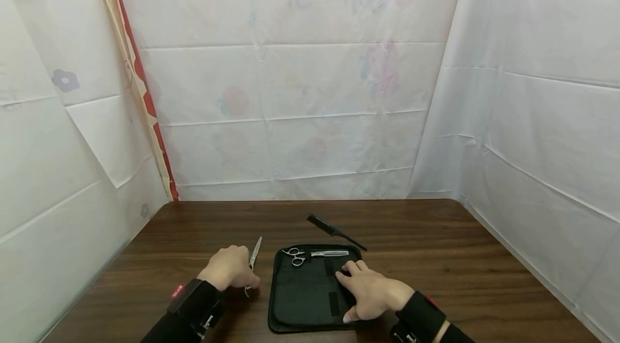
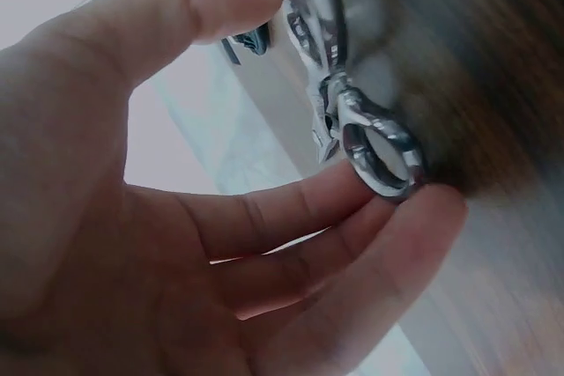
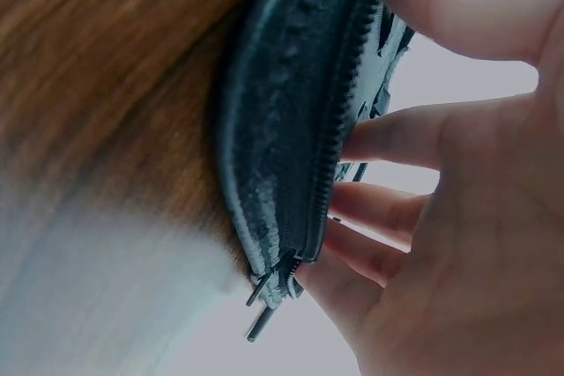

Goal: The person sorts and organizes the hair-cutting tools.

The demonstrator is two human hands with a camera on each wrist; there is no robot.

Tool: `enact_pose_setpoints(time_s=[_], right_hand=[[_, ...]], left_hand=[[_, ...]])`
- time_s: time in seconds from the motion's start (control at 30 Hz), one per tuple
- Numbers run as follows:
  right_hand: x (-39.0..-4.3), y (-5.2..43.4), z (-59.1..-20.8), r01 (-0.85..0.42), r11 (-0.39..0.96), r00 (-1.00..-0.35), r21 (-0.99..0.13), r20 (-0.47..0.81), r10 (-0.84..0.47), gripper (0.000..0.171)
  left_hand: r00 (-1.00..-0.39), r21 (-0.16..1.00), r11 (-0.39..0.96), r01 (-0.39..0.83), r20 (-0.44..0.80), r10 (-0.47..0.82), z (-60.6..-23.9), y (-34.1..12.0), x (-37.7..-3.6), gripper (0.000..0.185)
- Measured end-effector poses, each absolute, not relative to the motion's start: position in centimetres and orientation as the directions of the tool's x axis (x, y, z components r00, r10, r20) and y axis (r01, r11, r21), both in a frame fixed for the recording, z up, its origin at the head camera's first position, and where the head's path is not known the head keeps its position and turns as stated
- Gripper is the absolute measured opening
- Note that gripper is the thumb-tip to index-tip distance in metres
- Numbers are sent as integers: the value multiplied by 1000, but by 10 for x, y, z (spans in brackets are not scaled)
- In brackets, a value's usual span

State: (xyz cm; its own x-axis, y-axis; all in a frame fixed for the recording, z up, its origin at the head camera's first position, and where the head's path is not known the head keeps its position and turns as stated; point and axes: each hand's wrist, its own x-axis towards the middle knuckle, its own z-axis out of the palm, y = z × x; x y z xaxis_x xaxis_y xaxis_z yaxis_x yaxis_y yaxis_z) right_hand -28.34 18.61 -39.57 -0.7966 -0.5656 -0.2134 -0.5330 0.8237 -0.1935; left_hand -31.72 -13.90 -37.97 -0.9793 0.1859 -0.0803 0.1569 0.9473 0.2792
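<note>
On the left of the head view, my left hand [image 1: 231, 268] grips a pair of silver hairdressing scissors [image 1: 254, 254], blades pointing away. Close up in the left wrist view, the thumb and fingers of the hand [image 2: 264, 253] are at the scissors' finger rings [image 2: 384, 158]. Over the right side of an open black zip case [image 1: 303, 300], my right hand [image 1: 372, 290] rests with fingers spread. Its fingertips touch the zipped edge [image 3: 304, 129] in the right wrist view. Thinning scissors [image 1: 319, 253] lie across the far part of the case.
A black tail comb [image 1: 334, 230] lies beyond the case, its thin tail reaching toward the case's far right corner. The brown wooden table [image 1: 436, 246] is enclosed by white sheets [image 1: 300, 84] at the back and both sides.
</note>
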Motion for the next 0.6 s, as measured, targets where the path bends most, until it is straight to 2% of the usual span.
enact_pose_setpoints(time_s=[0.6], right_hand=[[-289,190,-401,-569,798,-771,-201,-207,-602,81]], left_hand=[[-984,346,926,152,-30,173,-381,-141,-320,29]])
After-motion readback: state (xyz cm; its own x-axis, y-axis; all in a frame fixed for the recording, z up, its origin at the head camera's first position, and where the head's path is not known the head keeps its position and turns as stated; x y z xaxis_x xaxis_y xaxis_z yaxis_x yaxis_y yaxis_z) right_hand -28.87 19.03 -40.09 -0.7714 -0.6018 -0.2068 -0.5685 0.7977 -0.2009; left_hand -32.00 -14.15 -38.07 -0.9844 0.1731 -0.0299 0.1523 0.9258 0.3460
